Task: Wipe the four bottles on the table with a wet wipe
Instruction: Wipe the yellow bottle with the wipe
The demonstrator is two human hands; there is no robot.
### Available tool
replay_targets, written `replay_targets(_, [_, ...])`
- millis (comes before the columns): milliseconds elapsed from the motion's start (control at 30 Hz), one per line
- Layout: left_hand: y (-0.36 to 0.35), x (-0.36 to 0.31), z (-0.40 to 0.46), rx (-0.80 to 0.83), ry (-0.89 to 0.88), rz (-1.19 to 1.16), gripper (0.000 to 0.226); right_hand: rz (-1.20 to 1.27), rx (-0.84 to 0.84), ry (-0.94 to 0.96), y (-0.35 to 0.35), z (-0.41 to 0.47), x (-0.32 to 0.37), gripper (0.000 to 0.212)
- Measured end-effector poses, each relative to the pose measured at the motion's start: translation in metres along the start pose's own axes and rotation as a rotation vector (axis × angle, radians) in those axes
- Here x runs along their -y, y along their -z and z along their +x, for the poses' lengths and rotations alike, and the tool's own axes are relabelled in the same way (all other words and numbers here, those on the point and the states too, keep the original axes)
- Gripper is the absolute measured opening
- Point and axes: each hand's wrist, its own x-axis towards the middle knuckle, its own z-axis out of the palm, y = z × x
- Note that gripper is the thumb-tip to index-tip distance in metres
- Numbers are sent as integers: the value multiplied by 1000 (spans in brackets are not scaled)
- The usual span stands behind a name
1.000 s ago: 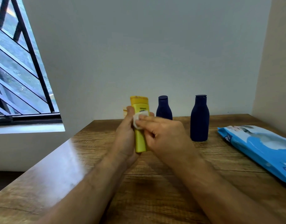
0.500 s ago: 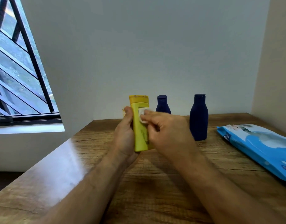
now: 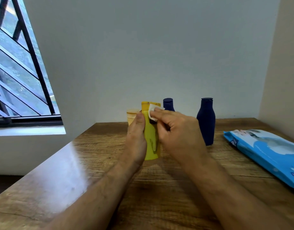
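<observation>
A wooden table (image 3: 159, 188) stands against a pale wall beside a barred window (image 3: 18, 72). Centred on it, the yellow bottle (image 3: 151, 143) stands upright, long axis vertical, gripped round its left side by the left hand (image 3: 136, 140). The right hand (image 3: 176, 130) pinches a wet wipe (image 3: 153, 112) against the bottle's upper right, near the cap. Behind the yellow bottle stand a small tan bottle (image 3: 132, 116) and a short navy bottle (image 3: 168, 104); right of it, a tall navy bottle (image 3: 206, 122), then the blue wipe pack (image 3: 265, 150).

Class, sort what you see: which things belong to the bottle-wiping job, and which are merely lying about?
Job: yellow bottle, wet wipe, small tan bottle, two navy bottles, both hands, wipes pack.
Lying about: table, window.
</observation>
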Motion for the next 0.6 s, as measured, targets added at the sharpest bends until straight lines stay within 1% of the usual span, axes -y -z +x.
replay_targets(167, [-6,-3,-7,37,-106,114,52,34,-59,-80,4,0,-2,26])
replay_targets(267, [-8,-2,-11,53,-149,151,48,71,-68,-189,1,-2,0,27])
replay_targets(300, [-8,-2,-12,53,-165,159,48,90,-67,-199,0,-3,1,28])
replay_targets(367, [-10,-2,-13,51,-212,170,48,111,-50,-148,-1,-4,7,30])
replay_targets(433, [-9,0,-12,50,-248,171,51,102,-34,-48,-2,-5,13,29])
replay_targets(500, [-7,2,-11,35,-296,178,57,73,-46,37,-3,-5,15,28])
replay_targets(600, [-7,3,-10,13,-368,187,58,46,-74,132,-3,-5,11,29])
